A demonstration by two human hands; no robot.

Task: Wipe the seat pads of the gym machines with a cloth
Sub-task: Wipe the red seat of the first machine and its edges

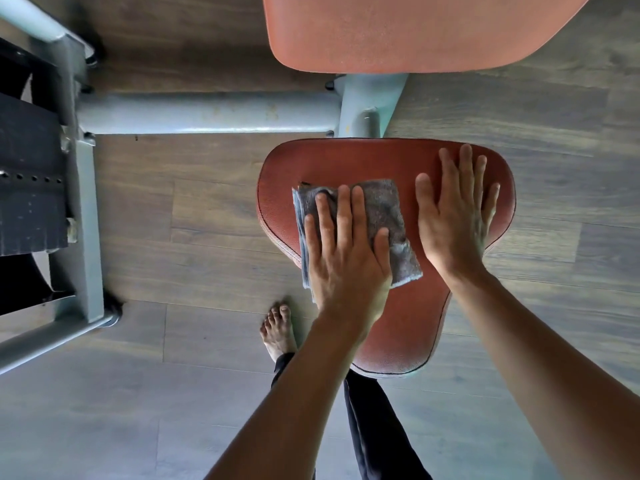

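- Bare forearms (540, 375) stretching out over a red seat pad (398, 161).
- Left hand (346, 258) flat on a folded grey cloth (381, 206), fingers straight, pressing it down at the pad's left edge.
- Right hand (450, 223) resting bare by the pad's right edge, fingers spread, grasping nothing.
- Past the far edge, a pale metal frame (207, 112) and a second red pad (398, 29).

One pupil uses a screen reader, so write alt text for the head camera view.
A person's left hand presses a grey cloth flat on a red seat pad, while the right hand rests open on the pad beside it. A second red pad and a grey metal machine frame lie beyond, above a wood-look floor.
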